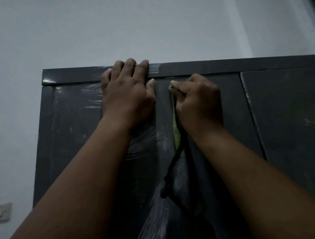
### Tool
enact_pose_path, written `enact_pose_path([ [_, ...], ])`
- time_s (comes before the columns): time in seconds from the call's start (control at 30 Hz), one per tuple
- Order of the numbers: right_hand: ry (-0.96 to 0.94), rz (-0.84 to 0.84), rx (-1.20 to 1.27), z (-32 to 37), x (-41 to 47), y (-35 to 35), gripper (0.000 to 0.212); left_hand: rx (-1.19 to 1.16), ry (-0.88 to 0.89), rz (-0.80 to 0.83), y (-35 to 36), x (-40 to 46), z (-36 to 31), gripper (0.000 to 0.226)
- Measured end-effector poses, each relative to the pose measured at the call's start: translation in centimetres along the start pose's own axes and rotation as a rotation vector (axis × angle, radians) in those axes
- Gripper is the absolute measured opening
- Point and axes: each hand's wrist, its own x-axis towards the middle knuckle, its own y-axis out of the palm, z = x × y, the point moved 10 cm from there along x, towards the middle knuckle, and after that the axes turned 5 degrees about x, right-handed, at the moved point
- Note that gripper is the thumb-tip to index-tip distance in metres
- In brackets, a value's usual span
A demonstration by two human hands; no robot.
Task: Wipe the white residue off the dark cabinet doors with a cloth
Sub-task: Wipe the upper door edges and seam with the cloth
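- Cabinet (196, 68): dark grey board, smooth, semi-gloss; top rail shows a bright highlight at its left corner.
- Left door (74, 126): same dark smooth panel, partly under clear plastic film (92, 95), which is glossy, wrinkled, with white streaky reflections.
- White residue (163, 143): chalky, matt smears and specks on the dark panel near the door seam.
- Right door (288, 112): dark, smooth, duller sheen; faint pale scuffs.
- Cloth (177, 136): soft fabric, matt, green strip with a dark corded edge; gripped by the right hand (198, 101).
- Wall (108, 29): pale painted surface, matt, even.
- Wall switch (1, 212): light plastic, smooth; blurred.
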Motion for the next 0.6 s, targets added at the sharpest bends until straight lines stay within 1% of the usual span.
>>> enact_pose_path([
  [0.07,0.027,-0.046,-0.013,-1.2,-0.2,-1.3,0.019,-0.009,0.013,0.005,-0.1,0.0,0.1,0.059],
  [0.17,0.122,-0.140,-0.060,-3.3,0.6,-2.7,0.020,-0.034,0.015,-0.001,-0.4,0.1,0.7,0.062],
  [0.27,0.156,-0.205,-0.061,-3.3,1.6,-2.3,0.021,-0.046,0.019,-0.017,-0.6,0.6,1.5,0.061],
  [0.33,0.105,-0.206,-0.049,-2.0,1.7,-1.4,0.020,-0.063,0.014,-0.024,-0.7,1.0,2.0,0.061],
  [0.4,-0.018,-0.161,-0.002,0.0,1.2,-0.4,0.017,-0.073,-0.005,-0.029,-0.6,1.1,2.3,0.061],
  [0.47,-0.132,-0.119,-0.006,1.0,0.7,-0.3,0.015,-0.083,-0.024,-0.036,-0.6,0.9,2.8,0.061],
  [0.53,-0.148,-0.124,-0.050,0.3,1.2,-0.9,0.016,-0.072,-0.038,-0.038,-0.8,0.6,3.6,0.062],
  [0.6,-0.071,-0.143,-0.087,-1.2,2.1,-1.6,0.020,-0.052,-0.055,-0.028,-0.9,0.5,4.7,0.065],
])
